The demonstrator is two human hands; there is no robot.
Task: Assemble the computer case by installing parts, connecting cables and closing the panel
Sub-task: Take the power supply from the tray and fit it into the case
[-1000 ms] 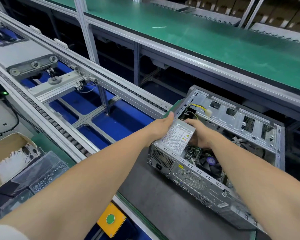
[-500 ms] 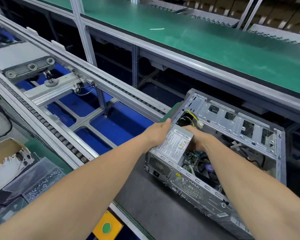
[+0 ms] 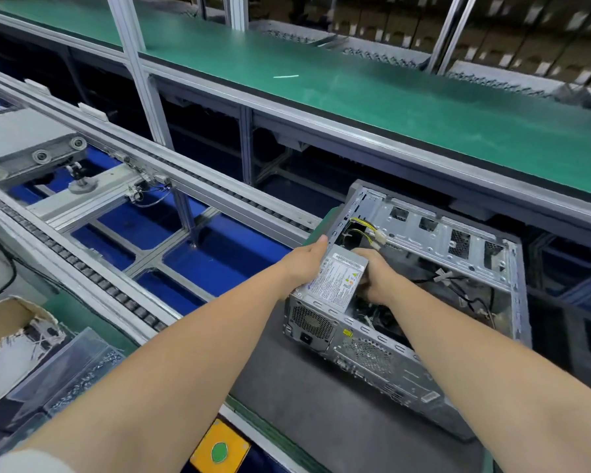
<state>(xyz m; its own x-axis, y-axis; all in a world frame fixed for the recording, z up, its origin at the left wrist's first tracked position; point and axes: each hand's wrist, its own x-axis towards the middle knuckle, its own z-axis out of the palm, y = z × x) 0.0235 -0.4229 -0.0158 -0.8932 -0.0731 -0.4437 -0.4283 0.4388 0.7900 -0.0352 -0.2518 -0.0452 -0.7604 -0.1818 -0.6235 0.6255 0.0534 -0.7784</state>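
Observation:
An open silver computer case lies on its side on a grey mat, its open side facing up. A grey power supply with a white label sits in the case's near-left corner. My left hand grips the supply's left side against the case wall. My right hand holds its right side, fingers curled down inside the case. Yellow and black cables with a white connector lie just beyond the supply. Part of the board is hidden under my right arm.
A roller conveyor with blue panels runs along the left. A green bench top spans the back. A cardboard box and clear bags of screws sit at lower left. A yellow box with a green button is at the near edge.
My view has shifted, so the case sits lower and further right in the frame. Both hands stay on the power supply, which seems to have settled a little deeper into the corner.

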